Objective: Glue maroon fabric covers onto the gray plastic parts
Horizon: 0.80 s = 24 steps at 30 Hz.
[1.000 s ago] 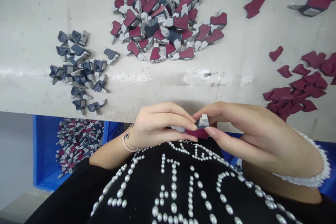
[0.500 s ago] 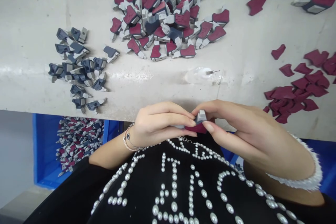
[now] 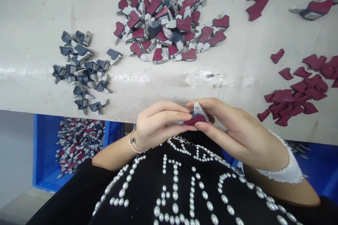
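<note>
Between my two hands, over the table's near edge, is a small grey and dark-blue plastic part with a maroon face (image 3: 198,116). My left hand (image 3: 163,121) is closed on its left end, fingers pressed together. From the other side, the thumb and fingers of my right hand (image 3: 232,130) pinch the part. The grey tip points up and the maroon face is turned towards me; the fingers hide its ends. Beyond my hands, a small white glue bottle with a thin metal tip (image 3: 202,76) seems to lie on the table.
A heap of maroon-faced parts (image 3: 161,24) lies at the back middle of the table (image 3: 142,91). Dark-blue and grey parts (image 3: 81,70) are at left, loose maroon pieces (image 3: 295,98) at right. A blue bin (image 3: 43,179) full of parts stands below left.
The part has been tilted between my fingers, so more of its maroon face and upright grey tip shows. My right hand has shifted left and slightly up.
</note>
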Each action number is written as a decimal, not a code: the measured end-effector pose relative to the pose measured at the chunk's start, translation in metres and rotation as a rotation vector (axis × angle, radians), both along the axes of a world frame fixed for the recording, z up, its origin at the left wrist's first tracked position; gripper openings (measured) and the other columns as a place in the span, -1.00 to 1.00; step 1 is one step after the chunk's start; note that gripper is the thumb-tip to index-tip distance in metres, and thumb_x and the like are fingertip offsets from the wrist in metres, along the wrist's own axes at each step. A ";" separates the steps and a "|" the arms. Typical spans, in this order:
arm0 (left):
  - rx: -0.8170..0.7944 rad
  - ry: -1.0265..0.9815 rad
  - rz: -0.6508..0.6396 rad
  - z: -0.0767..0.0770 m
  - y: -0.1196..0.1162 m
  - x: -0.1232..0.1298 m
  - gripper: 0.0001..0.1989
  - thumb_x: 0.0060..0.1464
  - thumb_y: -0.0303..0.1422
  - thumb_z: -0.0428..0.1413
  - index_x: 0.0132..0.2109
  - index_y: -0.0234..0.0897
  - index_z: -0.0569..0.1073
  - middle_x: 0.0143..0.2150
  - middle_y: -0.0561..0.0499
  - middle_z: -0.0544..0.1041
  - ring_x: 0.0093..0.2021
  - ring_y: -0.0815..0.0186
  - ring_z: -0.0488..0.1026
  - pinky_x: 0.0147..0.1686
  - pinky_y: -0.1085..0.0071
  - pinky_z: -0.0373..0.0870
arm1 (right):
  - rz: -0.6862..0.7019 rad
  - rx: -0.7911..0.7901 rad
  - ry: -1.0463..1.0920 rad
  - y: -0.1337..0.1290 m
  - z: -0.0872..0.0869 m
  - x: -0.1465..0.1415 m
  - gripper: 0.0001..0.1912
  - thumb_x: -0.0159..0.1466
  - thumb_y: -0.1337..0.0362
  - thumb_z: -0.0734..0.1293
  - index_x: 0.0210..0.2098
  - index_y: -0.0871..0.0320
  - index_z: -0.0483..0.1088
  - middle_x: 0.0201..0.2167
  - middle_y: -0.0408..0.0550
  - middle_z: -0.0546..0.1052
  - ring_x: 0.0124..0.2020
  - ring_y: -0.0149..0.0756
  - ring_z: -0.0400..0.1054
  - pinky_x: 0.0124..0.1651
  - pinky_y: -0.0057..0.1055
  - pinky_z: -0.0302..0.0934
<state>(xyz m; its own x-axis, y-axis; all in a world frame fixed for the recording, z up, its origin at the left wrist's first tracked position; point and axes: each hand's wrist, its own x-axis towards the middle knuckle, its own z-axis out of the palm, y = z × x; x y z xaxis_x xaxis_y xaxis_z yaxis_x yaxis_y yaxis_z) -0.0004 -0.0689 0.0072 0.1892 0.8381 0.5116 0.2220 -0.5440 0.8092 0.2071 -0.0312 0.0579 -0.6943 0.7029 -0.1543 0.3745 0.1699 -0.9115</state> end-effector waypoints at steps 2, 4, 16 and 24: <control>-0.011 0.021 0.007 0.000 0.000 0.000 -0.72 0.01 -0.43 0.38 -0.11 -0.31 0.53 -0.18 -0.03 0.65 -0.19 0.39 0.65 -0.13 0.55 0.64 | 0.010 0.052 -0.004 0.000 0.000 0.000 -0.84 0.46 0.32 0.22 0.02 0.14 0.30 -0.18 -0.08 0.54 -0.29 -0.32 0.44 -0.24 -0.40 0.31; -0.092 0.044 0.022 0.002 0.000 -0.001 -0.71 0.03 -0.39 0.37 -0.10 -0.30 0.51 -0.19 -0.03 0.65 -0.18 0.38 0.64 -0.13 0.53 0.64 | 0.021 0.121 -0.029 0.000 -0.001 0.001 -0.81 0.44 0.38 0.21 0.03 0.14 0.30 -0.19 -0.08 0.54 -0.26 -0.31 0.43 -0.21 -0.39 0.31; -0.454 0.130 -0.164 0.015 0.004 -0.007 -0.89 0.08 -0.41 0.30 -0.22 -0.31 0.56 -0.36 0.02 0.68 -0.42 0.41 0.59 -0.41 0.55 0.53 | 0.207 0.385 -0.087 -0.004 0.002 0.005 -0.85 0.42 0.50 0.20 -0.12 0.22 0.36 -0.32 -0.01 0.51 -0.27 -0.20 0.39 -0.23 -0.29 0.33; -0.676 -0.071 -0.126 0.003 0.003 0.004 -0.87 0.01 -0.40 0.34 -0.36 -0.33 0.53 -0.45 0.05 0.62 -0.48 0.45 0.50 -0.48 0.57 0.44 | 0.176 0.404 -0.097 -0.001 -0.005 0.006 -0.81 0.43 0.49 0.19 -0.01 0.22 0.34 -0.29 0.00 0.51 -0.27 -0.21 0.37 -0.25 -0.30 0.31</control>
<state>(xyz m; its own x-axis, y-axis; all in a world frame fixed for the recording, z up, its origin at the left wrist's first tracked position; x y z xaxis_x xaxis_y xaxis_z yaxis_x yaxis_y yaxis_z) 0.0039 -0.0659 0.0099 0.2912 0.9514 -0.1006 0.1242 0.0667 0.9900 0.2130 -0.0321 0.0524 -0.8044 0.5929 0.0383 0.3884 0.5736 -0.7212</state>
